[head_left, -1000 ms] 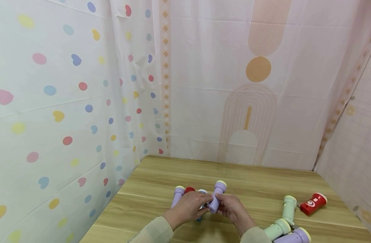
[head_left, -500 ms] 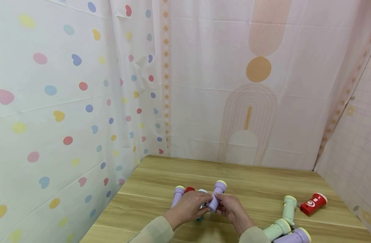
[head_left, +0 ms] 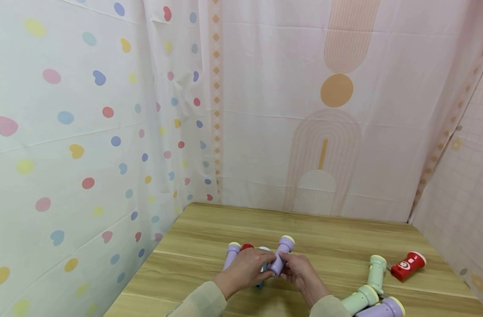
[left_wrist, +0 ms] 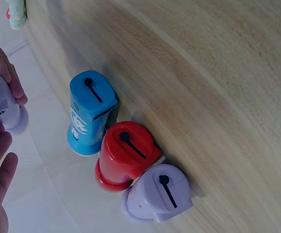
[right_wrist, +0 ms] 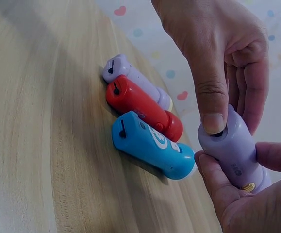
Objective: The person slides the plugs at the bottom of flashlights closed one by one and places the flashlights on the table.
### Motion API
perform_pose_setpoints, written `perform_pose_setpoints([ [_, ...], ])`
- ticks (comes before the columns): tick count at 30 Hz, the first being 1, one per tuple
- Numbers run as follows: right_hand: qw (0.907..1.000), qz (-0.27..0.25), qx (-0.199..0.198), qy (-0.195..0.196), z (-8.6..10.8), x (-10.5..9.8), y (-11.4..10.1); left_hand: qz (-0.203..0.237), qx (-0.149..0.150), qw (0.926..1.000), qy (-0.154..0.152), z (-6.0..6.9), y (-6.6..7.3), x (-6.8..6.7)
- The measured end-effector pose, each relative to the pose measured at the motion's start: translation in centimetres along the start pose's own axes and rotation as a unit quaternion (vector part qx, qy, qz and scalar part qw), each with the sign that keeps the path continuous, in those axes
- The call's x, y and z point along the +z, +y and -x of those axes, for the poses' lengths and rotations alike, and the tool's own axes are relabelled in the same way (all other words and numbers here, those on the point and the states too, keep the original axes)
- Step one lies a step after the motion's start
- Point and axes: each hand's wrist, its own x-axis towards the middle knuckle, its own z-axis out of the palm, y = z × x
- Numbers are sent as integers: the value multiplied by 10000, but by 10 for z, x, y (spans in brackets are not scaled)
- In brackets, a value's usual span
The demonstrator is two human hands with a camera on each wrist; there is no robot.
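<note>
A lavender toy flashlight (head_left: 283, 253) with a pale yellow lens rim is held up over the table, tilted, lens end away from me. My right hand (head_left: 303, 274) grips its barrel between thumb and fingers. At the tail end, my left hand (head_left: 247, 269) pinches it, and in the right wrist view the thumb (right_wrist: 213, 104) presses on the slotted base. What lies beneath that thumb is mostly hidden. Beside the hands, a blue flashlight (right_wrist: 147, 145), a red flashlight (right_wrist: 142, 104) and another lavender flashlight (right_wrist: 130, 77) lie in a row, slotted bases facing me.
On the table's right side lie a red flashlight (head_left: 409, 265), a light green flashlight (head_left: 377, 270), a second green flashlight (head_left: 362, 298) and a lavender flashlight (head_left: 386, 308). The wood-patterned table (head_left: 324, 231) is bordered by hanging printed curtains (head_left: 249, 154).
The held flashlight has tipped slightly, its tail end shifting a little left towards the left hand's fingers. A small dark bit seen earlier by those fingertips is now barely visible.
</note>
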Motion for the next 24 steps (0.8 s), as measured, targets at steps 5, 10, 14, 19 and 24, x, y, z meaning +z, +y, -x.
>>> perform_pose_setpoints([
  [5, 10000, -53, 16, -21, 0, 0, 0, -28, 44, 10000, 82, -1, -1, 1],
  [10, 10000, -51, 45, -3, -1, 0, 1, -6, 20, 10000, 18, -1, -1, 0],
  [14, 9999, -82, 53, 33, -2, 0, 1, -19, -48, 9999, -117, -1, -1, -1],
  [19, 9998, -125, 95, 90, -3, 0, 1, -36, -97, 9995, -306, -2, 0, -3],
  [24, 9998, -102, 126, 101, -4, 0, 2, -51, -63, 9993, -355, -2, 0, -5],
])
